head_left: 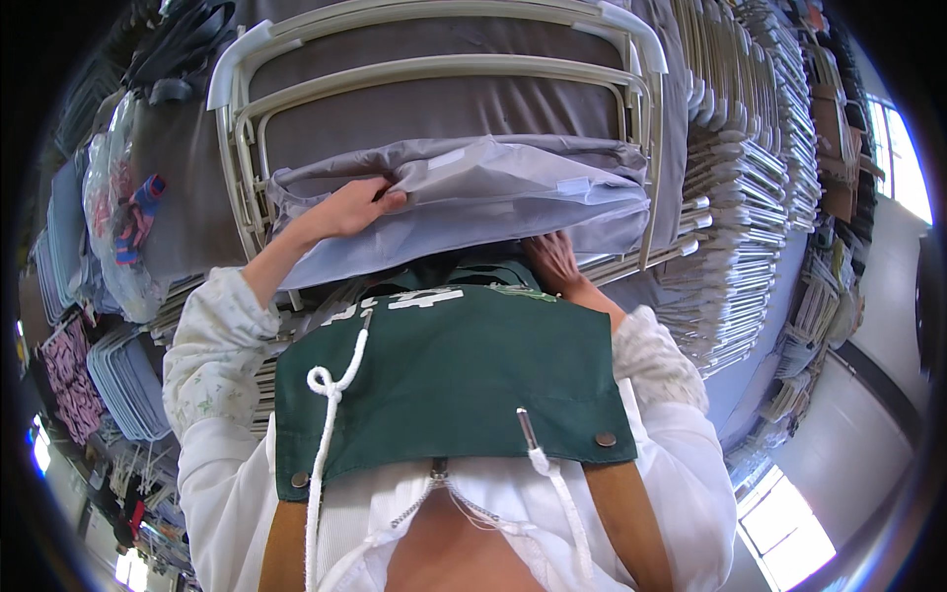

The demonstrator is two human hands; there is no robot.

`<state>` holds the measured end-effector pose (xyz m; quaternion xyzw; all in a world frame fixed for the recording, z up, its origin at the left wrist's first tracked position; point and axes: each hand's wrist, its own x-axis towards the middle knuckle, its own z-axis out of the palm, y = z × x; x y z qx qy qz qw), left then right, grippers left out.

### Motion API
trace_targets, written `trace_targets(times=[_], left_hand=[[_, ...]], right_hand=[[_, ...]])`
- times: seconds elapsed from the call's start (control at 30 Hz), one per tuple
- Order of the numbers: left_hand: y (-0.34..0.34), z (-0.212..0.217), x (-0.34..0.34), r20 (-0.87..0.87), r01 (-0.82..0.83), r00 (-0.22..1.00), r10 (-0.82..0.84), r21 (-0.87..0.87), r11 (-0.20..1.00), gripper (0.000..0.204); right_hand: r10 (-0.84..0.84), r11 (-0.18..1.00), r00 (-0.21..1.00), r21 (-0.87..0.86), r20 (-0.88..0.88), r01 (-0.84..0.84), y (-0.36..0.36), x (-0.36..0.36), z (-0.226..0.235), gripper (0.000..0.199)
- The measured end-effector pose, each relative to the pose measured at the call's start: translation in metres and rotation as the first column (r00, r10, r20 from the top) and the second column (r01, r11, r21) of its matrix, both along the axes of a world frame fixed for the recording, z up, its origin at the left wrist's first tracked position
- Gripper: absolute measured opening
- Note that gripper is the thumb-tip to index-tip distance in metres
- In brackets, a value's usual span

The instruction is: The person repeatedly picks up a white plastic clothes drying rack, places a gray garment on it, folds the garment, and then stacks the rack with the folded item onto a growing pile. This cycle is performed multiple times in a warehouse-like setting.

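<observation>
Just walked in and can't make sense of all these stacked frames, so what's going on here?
A person in a green apron is handling a grey fabric cover on top of a folded metal frame. The left hand grips the cover's upper left edge, fingers curled over it. The right hand reaches beneath its lower edge, open against the fabric. More folded frames are stacked to the right.

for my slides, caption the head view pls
Left hand grips grey fabric cover, right hand beneath it, over stacked folding frames.
</observation>
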<state>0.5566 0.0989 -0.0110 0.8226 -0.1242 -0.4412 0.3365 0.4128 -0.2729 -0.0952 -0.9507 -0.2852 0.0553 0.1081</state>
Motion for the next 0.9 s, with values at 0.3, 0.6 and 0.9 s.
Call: trace_targets(times=[0.3,0.6,0.9], left_hand=[[-0.008,-0.019,-0.005,-0.441,-0.439,0.845,0.304,-0.244,0.865,0.043],[-0.016,0.075,0.043,-0.318,-0.079,0.944,-0.085,-0.470,0.879,0.024],[0.029,0.003,0.176,0.763,0.156,0.639,-0.100,-0.001,0.988,0.012]], right_hand=[[-0.076,0.997,0.985,-0.015,-0.155,0.075,0.012,0.021,-0.017,0.028],[0.104,0.928,0.991,0.367,-0.083,-0.066,0.021,0.043,0.121,0.021],[0.062,0.852,0.997,0.523,-0.050,-0.027,0.043,0.168,0.240,0.022]])
